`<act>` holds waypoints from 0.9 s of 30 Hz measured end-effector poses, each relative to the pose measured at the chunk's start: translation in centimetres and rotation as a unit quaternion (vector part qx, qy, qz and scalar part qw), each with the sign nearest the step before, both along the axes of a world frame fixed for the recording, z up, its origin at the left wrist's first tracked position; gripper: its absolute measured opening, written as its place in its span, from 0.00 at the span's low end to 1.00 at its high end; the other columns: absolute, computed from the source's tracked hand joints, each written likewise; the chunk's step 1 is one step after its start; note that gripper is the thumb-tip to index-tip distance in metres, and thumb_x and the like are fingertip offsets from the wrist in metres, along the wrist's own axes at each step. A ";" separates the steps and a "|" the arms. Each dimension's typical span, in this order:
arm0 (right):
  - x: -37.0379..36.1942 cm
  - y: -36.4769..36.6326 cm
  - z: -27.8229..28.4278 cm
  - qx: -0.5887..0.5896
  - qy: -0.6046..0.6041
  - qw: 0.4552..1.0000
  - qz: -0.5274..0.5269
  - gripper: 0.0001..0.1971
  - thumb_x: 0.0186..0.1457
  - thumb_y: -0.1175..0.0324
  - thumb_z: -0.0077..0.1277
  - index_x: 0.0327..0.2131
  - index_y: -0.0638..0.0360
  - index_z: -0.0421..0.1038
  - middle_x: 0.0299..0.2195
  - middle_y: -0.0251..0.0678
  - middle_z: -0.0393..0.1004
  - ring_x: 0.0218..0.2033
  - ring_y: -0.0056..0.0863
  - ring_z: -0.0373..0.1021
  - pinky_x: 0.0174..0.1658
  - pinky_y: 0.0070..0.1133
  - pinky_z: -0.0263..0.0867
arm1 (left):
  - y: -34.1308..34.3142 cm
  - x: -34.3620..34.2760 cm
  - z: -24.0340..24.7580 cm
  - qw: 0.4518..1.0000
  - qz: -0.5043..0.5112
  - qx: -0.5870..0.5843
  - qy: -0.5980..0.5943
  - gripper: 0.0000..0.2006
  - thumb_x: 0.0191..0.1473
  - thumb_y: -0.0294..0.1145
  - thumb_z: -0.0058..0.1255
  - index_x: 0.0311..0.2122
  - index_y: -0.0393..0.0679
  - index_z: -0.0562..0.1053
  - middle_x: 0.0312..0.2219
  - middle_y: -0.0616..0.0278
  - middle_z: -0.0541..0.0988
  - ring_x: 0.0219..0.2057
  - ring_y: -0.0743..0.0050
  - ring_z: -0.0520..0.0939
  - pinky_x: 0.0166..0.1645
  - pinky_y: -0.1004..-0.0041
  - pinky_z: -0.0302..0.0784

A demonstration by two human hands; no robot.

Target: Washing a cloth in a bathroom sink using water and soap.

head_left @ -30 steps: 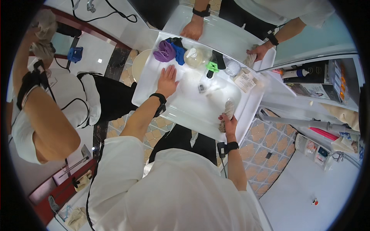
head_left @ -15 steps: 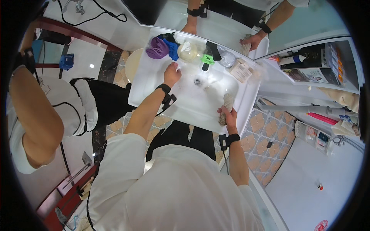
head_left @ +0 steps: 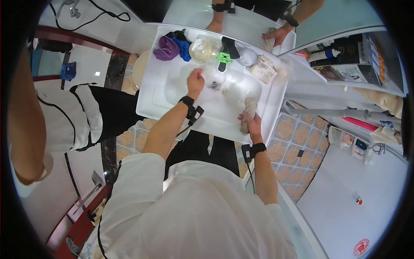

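Note:
My left hand [head_left: 196,82] is over the white washbasin [head_left: 148,101], left of the drain [head_left: 214,85]. Its fingers are curled in, and I see nothing in them. At the basin's front right, my right hand [head_left: 253,124] is closed round a twisted, greyish-beige cloth [head_left: 250,105] lying along the basin's inner side. One end of the cloth pokes out beyond the fingers, the other hangs below them. At the back of the basin is a tap with a green piece [head_left: 224,58] on it. Wet, shiny patches and dark specks show around the drain.
Along the basin's back edge are a purple cloth [head_left: 166,48], a blue cloth [head_left: 183,50], a clear pump bottle [head_left: 200,50], a ribbed glass item [head_left: 248,56] and a small box [head_left: 264,69]. A mirror [head_left: 189,17] rises behind; an open shelf [head_left: 345,64] is at right. Another person [head_left: 60,116] stands left.
My left hand has moved right over the basin, closer to the drain. My right hand keeps its grip on the cloth in about the same place. The whole view has shifted slightly.

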State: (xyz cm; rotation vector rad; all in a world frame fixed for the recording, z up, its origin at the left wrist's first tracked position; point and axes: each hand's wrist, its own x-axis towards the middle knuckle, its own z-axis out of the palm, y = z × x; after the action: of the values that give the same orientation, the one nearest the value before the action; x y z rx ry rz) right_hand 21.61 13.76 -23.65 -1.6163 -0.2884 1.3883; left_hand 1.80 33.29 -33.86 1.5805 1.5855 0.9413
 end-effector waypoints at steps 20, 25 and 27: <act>0.2 0.2 0.0 0.025 0.026 0.999 0.022 0.15 0.44 0.68 0.50 0.33 0.69 0.63 0.26 0.39 0.70 0.25 0.27 0.70 0.26 0.19 0.65 | -1.3 -5.3 1.3 0.903 -0.098 -0.418 -0.007 0.14 0.44 0.26 0.41 0.40 0.39 0.66 0.32 0.54 0.73 0.33 0.67 0.74 0.39 0.73 0.71; 0.3 0.0 0.1 0.008 0.025 1.000 0.011 0.14 0.44 0.68 0.50 0.33 0.69 0.63 0.25 0.39 0.70 0.25 0.27 0.70 0.26 0.19 0.65 | -0.5 1.9 4.0 0.768 -0.007 -0.437 -0.468 0.12 0.47 0.21 0.36 0.39 0.34 0.64 0.33 0.55 0.71 0.35 0.67 0.73 0.44 0.72 0.71; 0.2 0.1 0.2 0.004 0.032 0.999 0.013 0.14 0.44 0.68 0.50 0.33 0.69 0.63 0.26 0.39 0.70 0.25 0.27 0.70 0.26 0.19 0.65 | 0.1 2.7 4.1 0.725 0.051 -0.451 -0.518 0.15 0.47 0.20 0.36 0.42 0.29 0.61 0.32 0.53 0.71 0.34 0.67 0.73 0.44 0.72 0.71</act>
State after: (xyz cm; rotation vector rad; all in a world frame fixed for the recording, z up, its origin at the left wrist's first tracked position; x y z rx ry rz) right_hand 21.77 13.89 -23.45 -1.5639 -0.2779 1.4547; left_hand 4.47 33.43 -29.73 0.1406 0.9723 0.6824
